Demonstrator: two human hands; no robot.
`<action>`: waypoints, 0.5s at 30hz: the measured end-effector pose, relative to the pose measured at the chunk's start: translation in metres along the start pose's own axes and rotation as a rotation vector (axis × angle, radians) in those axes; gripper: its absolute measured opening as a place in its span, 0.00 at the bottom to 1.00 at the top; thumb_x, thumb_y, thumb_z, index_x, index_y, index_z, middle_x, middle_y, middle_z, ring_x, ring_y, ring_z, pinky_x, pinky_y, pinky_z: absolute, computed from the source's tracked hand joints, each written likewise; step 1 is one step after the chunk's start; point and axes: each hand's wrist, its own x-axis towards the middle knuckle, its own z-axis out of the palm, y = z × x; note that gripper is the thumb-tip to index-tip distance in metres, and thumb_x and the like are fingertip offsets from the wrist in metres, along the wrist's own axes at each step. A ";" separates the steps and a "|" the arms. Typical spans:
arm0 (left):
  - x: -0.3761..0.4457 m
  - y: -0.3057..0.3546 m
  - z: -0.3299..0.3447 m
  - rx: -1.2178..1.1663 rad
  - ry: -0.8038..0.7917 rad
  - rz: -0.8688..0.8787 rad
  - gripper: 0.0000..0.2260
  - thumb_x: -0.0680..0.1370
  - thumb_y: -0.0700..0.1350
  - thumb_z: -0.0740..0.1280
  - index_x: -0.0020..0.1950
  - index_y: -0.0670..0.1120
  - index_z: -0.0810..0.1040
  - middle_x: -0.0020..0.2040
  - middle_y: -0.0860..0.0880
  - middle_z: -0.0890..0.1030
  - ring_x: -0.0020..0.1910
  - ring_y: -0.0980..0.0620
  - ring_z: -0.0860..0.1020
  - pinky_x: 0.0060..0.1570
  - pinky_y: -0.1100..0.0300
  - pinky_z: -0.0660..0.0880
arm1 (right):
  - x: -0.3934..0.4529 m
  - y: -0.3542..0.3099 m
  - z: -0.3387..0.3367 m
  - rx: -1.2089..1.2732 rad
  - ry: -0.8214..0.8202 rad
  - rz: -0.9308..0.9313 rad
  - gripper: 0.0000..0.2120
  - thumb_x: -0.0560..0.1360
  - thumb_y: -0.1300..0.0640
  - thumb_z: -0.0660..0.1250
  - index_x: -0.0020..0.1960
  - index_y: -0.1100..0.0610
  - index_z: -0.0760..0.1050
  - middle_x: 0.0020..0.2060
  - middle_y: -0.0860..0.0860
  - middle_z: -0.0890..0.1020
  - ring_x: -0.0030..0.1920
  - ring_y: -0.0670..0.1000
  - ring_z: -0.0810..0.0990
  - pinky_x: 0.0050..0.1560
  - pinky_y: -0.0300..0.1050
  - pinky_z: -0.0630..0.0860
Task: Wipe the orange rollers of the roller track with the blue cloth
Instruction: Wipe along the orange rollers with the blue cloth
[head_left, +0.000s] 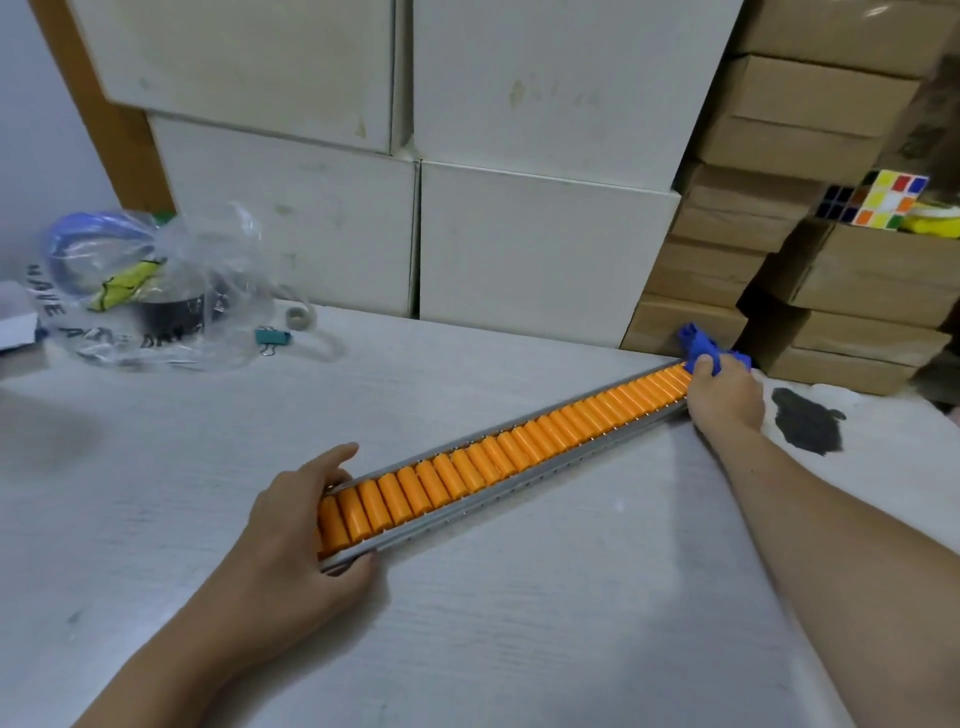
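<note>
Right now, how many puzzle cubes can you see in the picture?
2. A white-faced puzzle cube sits on top of the brown boxes at right; a darker cube sits touching its left side. More may be hidden behind them.

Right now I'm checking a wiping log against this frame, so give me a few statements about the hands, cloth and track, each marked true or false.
1. The right hand presses the cloth at the track's far end. True.
2. The left hand grips the near end of the track. True.
3. The cloth is yellow. False: it is blue.
4. The rollers are green. False: they are orange.
5. A puzzle cube sits on the boxes at the right. True.
</note>
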 end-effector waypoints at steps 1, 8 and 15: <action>-0.001 -0.001 -0.002 -0.026 -0.020 -0.004 0.35 0.63 0.59 0.68 0.68 0.66 0.60 0.57 0.64 0.69 0.59 0.63 0.69 0.52 0.63 0.67 | 0.000 0.000 -0.001 -0.015 -0.014 -0.002 0.17 0.81 0.50 0.53 0.57 0.60 0.73 0.50 0.61 0.77 0.51 0.60 0.74 0.49 0.54 0.71; -0.008 -0.008 -0.013 -0.051 -0.026 -0.020 0.35 0.61 0.58 0.70 0.67 0.65 0.63 0.57 0.64 0.72 0.58 0.63 0.70 0.50 0.67 0.69 | -0.027 -0.012 -0.013 -0.028 -0.107 -0.059 0.16 0.81 0.50 0.51 0.54 0.59 0.72 0.46 0.58 0.75 0.53 0.60 0.74 0.49 0.56 0.73; -0.017 -0.011 -0.013 -0.020 0.072 -0.075 0.33 0.58 0.56 0.69 0.62 0.63 0.65 0.52 0.62 0.73 0.54 0.52 0.73 0.57 0.50 0.71 | -0.089 -0.032 -0.026 0.026 -0.205 -0.142 0.16 0.81 0.52 0.52 0.59 0.61 0.72 0.55 0.61 0.76 0.61 0.61 0.68 0.50 0.51 0.67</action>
